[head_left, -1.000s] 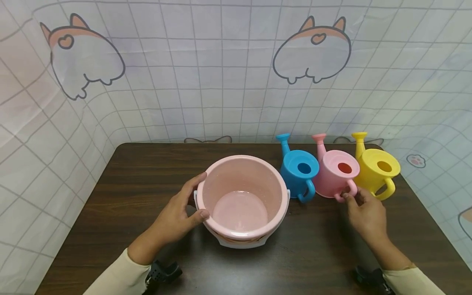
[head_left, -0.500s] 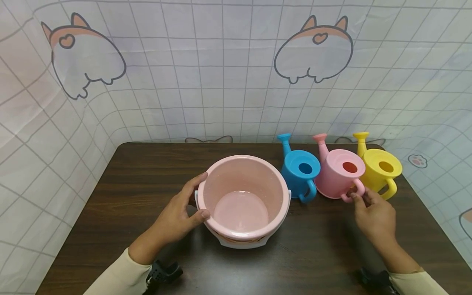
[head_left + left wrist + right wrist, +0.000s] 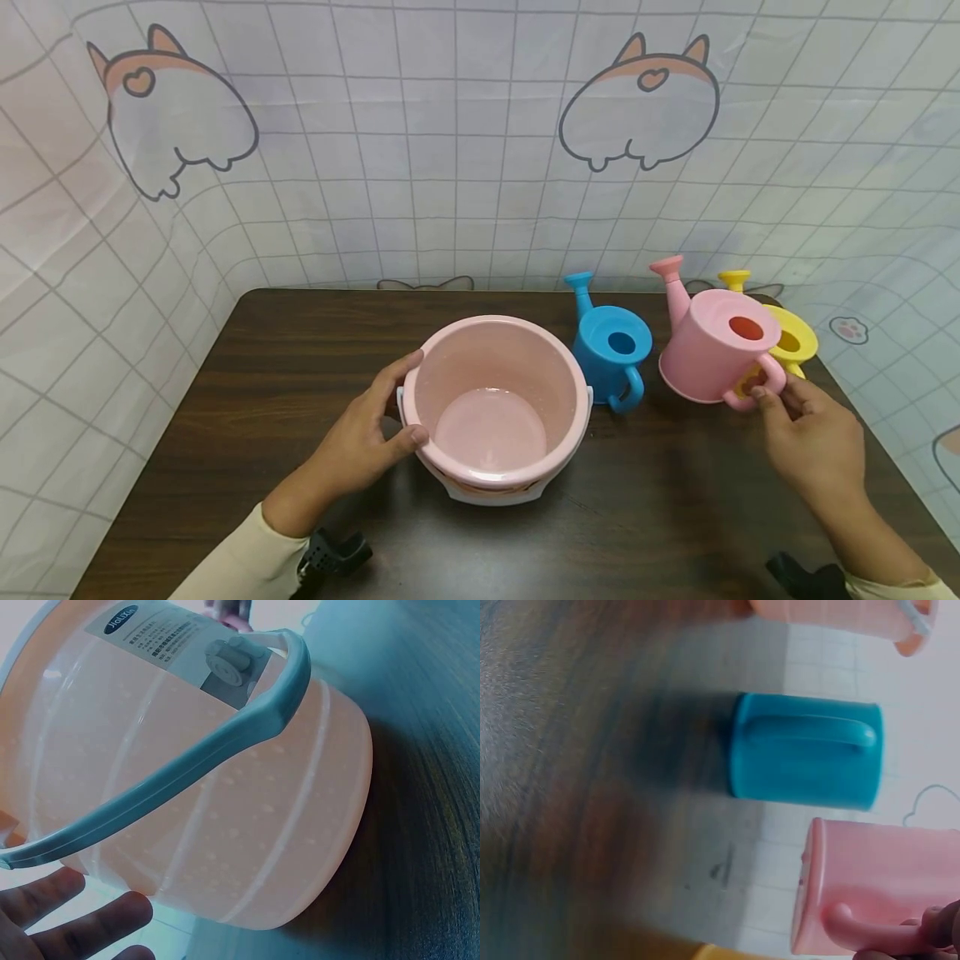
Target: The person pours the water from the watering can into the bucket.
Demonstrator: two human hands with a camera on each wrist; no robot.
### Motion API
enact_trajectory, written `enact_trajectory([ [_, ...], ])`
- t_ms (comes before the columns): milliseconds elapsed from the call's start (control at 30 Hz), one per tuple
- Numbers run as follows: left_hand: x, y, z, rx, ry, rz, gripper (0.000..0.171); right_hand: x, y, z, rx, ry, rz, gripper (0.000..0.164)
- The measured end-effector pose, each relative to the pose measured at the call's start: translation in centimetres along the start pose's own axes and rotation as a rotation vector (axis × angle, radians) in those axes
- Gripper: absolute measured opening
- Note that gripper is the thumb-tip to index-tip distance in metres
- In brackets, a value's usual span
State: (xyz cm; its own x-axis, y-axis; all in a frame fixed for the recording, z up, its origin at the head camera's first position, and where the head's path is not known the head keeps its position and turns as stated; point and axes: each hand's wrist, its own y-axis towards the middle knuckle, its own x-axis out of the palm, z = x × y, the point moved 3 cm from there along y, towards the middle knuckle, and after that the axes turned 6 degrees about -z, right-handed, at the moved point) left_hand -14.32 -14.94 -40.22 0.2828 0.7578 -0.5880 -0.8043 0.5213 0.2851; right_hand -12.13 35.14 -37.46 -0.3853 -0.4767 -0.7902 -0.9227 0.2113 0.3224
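The pink can [image 3: 712, 358] has shifted rightward with the right hand [image 3: 813, 437], away from the blue can [image 3: 596, 364] and partly over the yellow can [image 3: 801, 333]. It sits just ahead and left of that hand, whose thumb and fingers pinch its handle. The left hand [image 3: 352, 446], thumb and fingers apart, rests on the bucket [image 3: 480, 354] to its right. Dark counter [image 3: 315, 358] lies beneath both hands; a gridded cloth [image 3: 375, 167] hangs beyond. The can's spout points up, leftward and away from the hand, its handle-to-spout axis running likewise.
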Motion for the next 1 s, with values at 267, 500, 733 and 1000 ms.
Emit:
enact_trajectory([
  [267,0.0,0.1,-0.1,0.008,-0.005,-0.001,0.086,-2.5,-0.4,-0.9,-0.021,0.01,-0.06,0.034],
  [500,0.0,0.0,0.0,0.014,0.005,0.009,0.086,-4.1,-0.7,-1.8,-0.066,0.048,-0.05,0.029],
  [733,-0.1,0.0,0.0,0.006,0.0,0.009,0.086,-5.2,-1.1,-2.9,-0.152,0.13,-0.021,0.025],
  [1000,0.0,0.0,-0.2,0.013,0.0,0.002,0.085,-5.8,-1.4,-3.7,-0.157,0.209,-0.069,0.022],
])
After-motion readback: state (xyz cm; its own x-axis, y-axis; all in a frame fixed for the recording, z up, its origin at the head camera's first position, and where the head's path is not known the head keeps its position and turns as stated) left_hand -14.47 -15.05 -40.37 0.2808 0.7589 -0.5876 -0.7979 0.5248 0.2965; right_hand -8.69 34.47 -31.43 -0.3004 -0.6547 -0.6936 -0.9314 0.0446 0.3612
